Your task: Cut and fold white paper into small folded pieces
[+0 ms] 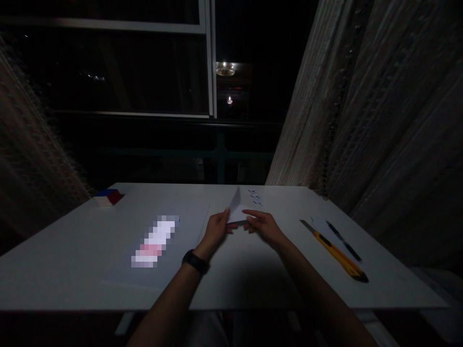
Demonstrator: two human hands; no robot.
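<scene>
A folded sheet of white paper [237, 212] is held up between my two hands over the middle of the table, one flap standing upright. My left hand [217, 227], with a dark band on its wrist, pinches the paper's left side, thumb on top. On the right edge, my right hand [263, 225] grips the paper with its fingers under it and one finger stretched across the top. The hands hide part of the lower edge. Small dark marks [255, 196] show on the white tabletop just beyond the paper.
A yellow utility knife [334, 255] and a dark pen [343, 241] lie at the right. On a large sheet [191, 246] at the left rests a bright, pixelated phone-like object [155, 241]. A coloured cube [108, 196] sits at the table's far left corner. Curtains [300, 120] hang beyond.
</scene>
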